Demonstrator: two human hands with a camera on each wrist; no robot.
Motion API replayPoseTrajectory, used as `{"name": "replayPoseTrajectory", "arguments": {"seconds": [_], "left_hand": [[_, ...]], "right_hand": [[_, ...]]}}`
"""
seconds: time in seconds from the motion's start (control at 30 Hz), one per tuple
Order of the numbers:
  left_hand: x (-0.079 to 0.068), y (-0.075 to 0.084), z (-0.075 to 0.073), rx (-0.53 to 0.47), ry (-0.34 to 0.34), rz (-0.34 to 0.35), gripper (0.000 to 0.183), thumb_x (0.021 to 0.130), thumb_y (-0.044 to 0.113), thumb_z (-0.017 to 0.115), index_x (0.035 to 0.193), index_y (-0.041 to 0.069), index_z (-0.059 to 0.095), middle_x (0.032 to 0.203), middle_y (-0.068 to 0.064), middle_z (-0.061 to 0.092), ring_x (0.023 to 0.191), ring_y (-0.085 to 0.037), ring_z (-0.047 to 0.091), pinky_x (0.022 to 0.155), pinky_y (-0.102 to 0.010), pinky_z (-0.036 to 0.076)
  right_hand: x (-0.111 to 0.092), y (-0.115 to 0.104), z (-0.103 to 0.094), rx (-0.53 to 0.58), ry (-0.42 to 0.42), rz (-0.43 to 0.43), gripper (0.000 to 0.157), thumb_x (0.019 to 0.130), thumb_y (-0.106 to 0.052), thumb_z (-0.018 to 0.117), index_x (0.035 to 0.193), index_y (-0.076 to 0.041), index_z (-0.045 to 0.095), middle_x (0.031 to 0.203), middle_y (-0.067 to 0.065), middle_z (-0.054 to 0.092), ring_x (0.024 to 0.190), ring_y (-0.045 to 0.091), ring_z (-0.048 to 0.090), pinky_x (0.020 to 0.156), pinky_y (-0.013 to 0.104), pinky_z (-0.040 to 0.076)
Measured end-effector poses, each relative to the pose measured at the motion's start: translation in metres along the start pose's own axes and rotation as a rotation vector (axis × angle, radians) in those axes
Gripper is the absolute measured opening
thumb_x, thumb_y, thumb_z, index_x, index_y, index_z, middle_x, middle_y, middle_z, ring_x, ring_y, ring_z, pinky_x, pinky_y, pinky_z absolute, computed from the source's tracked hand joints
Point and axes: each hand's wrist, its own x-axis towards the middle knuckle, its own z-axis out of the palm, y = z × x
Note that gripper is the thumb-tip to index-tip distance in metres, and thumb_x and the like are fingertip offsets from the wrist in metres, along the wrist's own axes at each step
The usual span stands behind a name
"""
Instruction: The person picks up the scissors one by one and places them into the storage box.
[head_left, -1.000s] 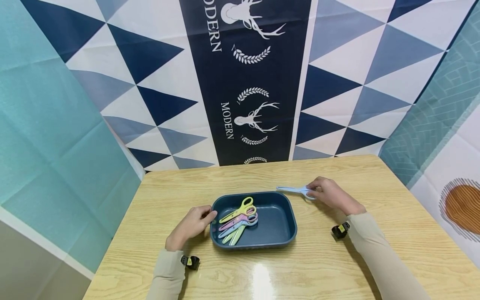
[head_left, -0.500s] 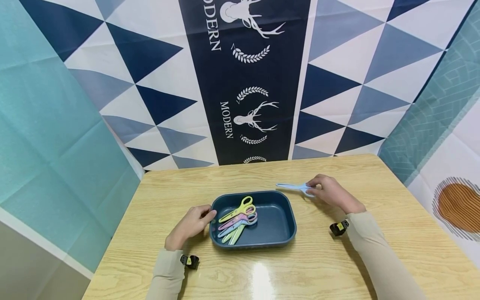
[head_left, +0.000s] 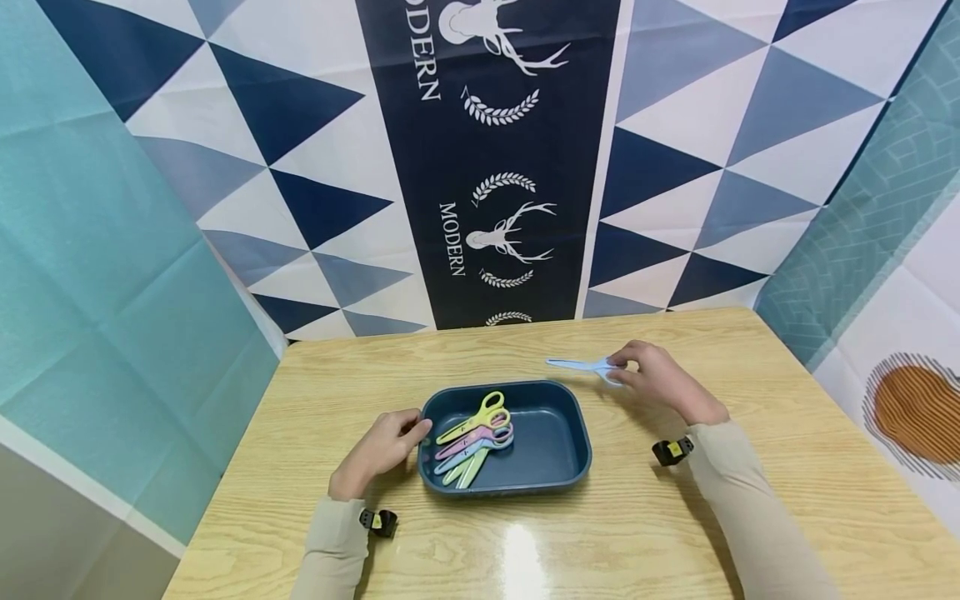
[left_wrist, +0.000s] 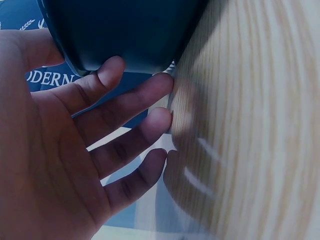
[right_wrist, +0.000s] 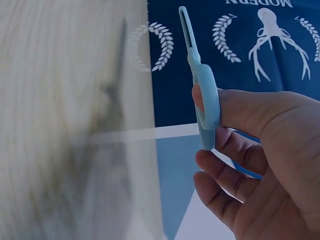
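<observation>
My right hand (head_left: 651, 377) holds a pair of light blue scissors (head_left: 573, 364) by the handle loops, above the table behind the tray's right end. In the right wrist view the scissors (right_wrist: 209, 95) have their closed blades pointing away, and the thumb passes through a loop. My left hand (head_left: 381, 450) grips the left end of a dark blue tray (head_left: 581, 450). The left wrist view has the thumb over the tray rim and the index finger against the outer wall of the tray (left_wrist: 125, 35). Yellow scissors (head_left: 480, 418), pink scissors (head_left: 472, 440) and others lie piled in the tray's left half.
The tray stands on a light wood-grain table (head_left: 465, 550). A patterned cloth wall (head_left: 517, 167) rises behind the far table edge, with teal cloth (head_left: 112, 275) on the left. Each wrist carries a small black camera (head_left: 378, 522).
My right hand has raised the light blue scissors slightly and moved them a little away from me and leftward. The left hand stays on the tray, and the scissors inside lie unchanged.
</observation>
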Motion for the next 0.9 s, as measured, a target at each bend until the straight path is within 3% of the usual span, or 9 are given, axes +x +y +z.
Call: {"name": "replayPoseTrajectory", "arguments": {"seconds": [0.4,0.9], "left_hand": [[0.000,-0.002,0.001,-0.004,0.003,0.006,0.038,0.109,0.035,0.052,0.076,0.015,0.050,0.067,0.005,0.041,0.058,-0.009,0.043,0.059,-0.024,0.036],[0.000,-0.003,0.002,-0.014,0.010,0.032,0.038,0.109,0.035,0.052,0.076,0.016,0.050,0.066,0.006,0.041,0.058,-0.008,0.043,0.060,-0.023,0.036]], "right_hand": [[0.006,-0.021,-0.002,-0.043,0.010,-0.080,0.019,0.094,-0.012,0.074,0.108,0.002,0.076,0.105,0.017,0.071,0.100,0.035,0.067,0.089,0.053,0.054],[0.011,-0.046,-0.005,-0.083,-0.016,-0.141,0.018,0.095,-0.012,0.074,0.109,-0.001,0.077,0.104,0.014,0.071,0.099,0.032,0.067,0.087,0.050,0.055]]}}
